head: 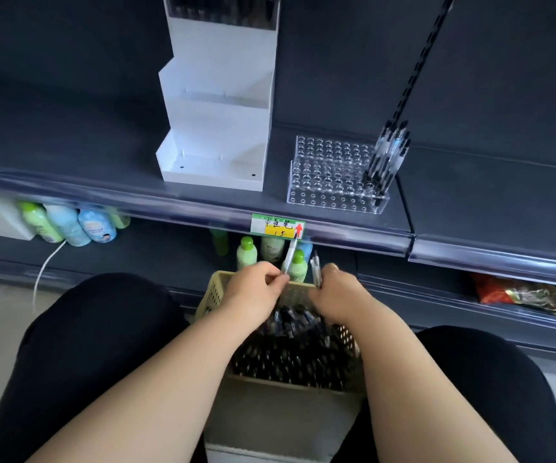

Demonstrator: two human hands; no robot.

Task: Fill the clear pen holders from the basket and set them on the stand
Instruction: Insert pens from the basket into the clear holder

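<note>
A beige perforated basket (214, 295) full of black-capped pens (290, 355) sits between my knees. My left hand (253, 292) pinches one clear pen (290, 253) that points up over the basket's far rim. My right hand (335, 295) grips a couple of pens (316, 267), also upright. On the shelf above stands a clear pen holder (326, 177) with many holes; several pens (387, 155) fill its right end. The white tiered stand (216, 128) rises to its left, its lower tiers bare, with a filled holder at the very top.
The dark shelf (102, 155) has a price label (277, 226) on its front edge. Green and blue bottles (69, 223) stand on the lower shelf behind the basket. A white cable (44, 265) hangs at left. Red packets (530, 295) lie at lower right.
</note>
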